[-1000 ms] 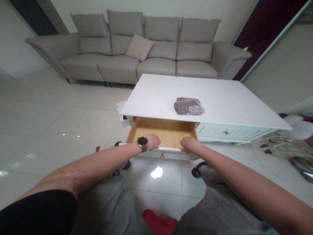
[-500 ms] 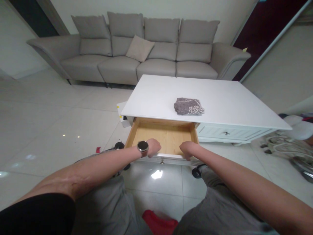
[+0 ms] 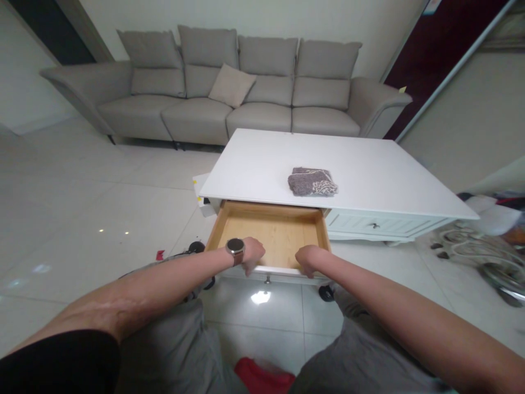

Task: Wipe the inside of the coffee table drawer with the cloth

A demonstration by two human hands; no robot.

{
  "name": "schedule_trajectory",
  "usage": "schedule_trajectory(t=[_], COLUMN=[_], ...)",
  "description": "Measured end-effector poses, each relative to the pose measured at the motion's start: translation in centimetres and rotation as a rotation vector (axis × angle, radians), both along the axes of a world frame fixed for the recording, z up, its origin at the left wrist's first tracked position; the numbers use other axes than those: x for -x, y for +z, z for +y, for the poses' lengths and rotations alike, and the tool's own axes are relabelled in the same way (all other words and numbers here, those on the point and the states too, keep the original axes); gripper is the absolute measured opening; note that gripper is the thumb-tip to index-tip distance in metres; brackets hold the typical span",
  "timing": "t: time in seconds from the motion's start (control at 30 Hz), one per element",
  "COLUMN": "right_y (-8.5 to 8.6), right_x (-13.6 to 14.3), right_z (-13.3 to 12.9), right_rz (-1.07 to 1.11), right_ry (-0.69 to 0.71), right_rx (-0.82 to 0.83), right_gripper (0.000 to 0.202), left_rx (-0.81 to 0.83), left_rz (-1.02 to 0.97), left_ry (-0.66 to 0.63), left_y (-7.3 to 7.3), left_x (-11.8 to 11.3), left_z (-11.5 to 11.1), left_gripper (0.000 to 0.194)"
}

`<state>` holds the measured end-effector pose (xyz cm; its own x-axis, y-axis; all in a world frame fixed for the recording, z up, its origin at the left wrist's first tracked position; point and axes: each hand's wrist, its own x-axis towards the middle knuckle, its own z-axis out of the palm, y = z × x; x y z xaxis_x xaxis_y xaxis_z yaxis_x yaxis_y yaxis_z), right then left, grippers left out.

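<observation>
A wooden drawer (image 3: 279, 227) with a white front stands pulled out from under a white coffee table (image 3: 262, 158). My left hand (image 3: 253, 253), with a watch on its wrist, is closed over the left part of the drawer's front edge. On the right part of the same edge, my right hand (image 3: 307, 258) is curled in the same way. The fingertips of both hands are partly hidden. A folded grey-brown cloth with a white pattern (image 3: 312, 181) lies on the tabletop behind the drawer.
A grey sofa (image 3: 258, 117) with a beige cushion (image 3: 232, 85) stands behind the table. A white box (image 3: 203, 203) is at the table's left end. On the floor between my legs lies something red (image 3: 262, 376). A metal frame (image 3: 467, 249) stands at the right.
The view has shifted slightly, so the table and sofa appear a little lower and further left. Both hands remain at the drawer's front edge, and the drawer is still out.
</observation>
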<state>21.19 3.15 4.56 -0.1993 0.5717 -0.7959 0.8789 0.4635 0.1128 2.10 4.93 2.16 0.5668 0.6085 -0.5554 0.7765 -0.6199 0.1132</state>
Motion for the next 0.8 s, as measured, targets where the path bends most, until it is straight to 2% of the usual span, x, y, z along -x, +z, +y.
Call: schedule_trajectory(t=[0.1,0.17,0.2,0.27,0.33,0.4,0.47,0.53,0.6,0.7,0.73,0.8], right_y=[3.1,5.5,6.7,8.6,9.8,10.3,10.2,9.8,9.4,9.1,9.2,9.6], right_x=[0.3,0.5,0.6,0.6,0.6,0.7,1.0,1.5,1.9,2.1,2.1,1.7], right_z=[-1.4,-2.8,-3.5,-4.8,-5.7,-6.1,-6.1,-6.0,-5.8,-5.6,-5.5,-5.2], right_rz=[0.130,0.230,0.268,0.311,0.323,0.318,0.318,0.331,0.350,0.371,0.377,0.385], right_ry=[0.085,0.126,0.145,0.175,0.192,0.188,0.177,0.164,0.151,0.136,0.132,0.122], right_rx=[-0.073,-0.135,-0.159,-0.179,-0.183,-0.178,-0.177,-0.182,-0.178,-0.149,-0.143,-0.148], right_gripper=[0.034,0.035,0.034,0.031,0.028,0.027,0.028,0.029,0.032,0.035,0.035,0.035], left_rx=[0.241,0.330,0.289,0.080,-0.158,-0.361,-0.510,-0.554,-0.542,-0.522,-0.523,-0.526], left_rz=[-0.014,-0.132,-0.237,-0.471,-0.636,-0.708,-0.699,-0.605,-0.484,-0.372,-0.356,-0.341], left_ry=[0.106,0.157,0.170,0.197,0.223,0.211,0.139,0.108,0.118,0.148,0.153,0.149], left_y=[0.8,1.6,1.9,2.6,3.2,3.8,4.2,4.4,4.3,3.9,3.8,3.7], left_x=[0.8,1.3,1.5,0.9,-1.0,-4.2,-8.4,-12.5,-15.8,-18.2,-18.4,-18.3], left_z=[1.4,2.9,3.8,6.0,8.3,10.5,12.5,14.3,16.0,18.0,18.5,19.0], left_gripper=[0.041,0.038,0.033,0.021,0.032,0.044,0.049,0.050,0.062,0.098,0.104,0.104])
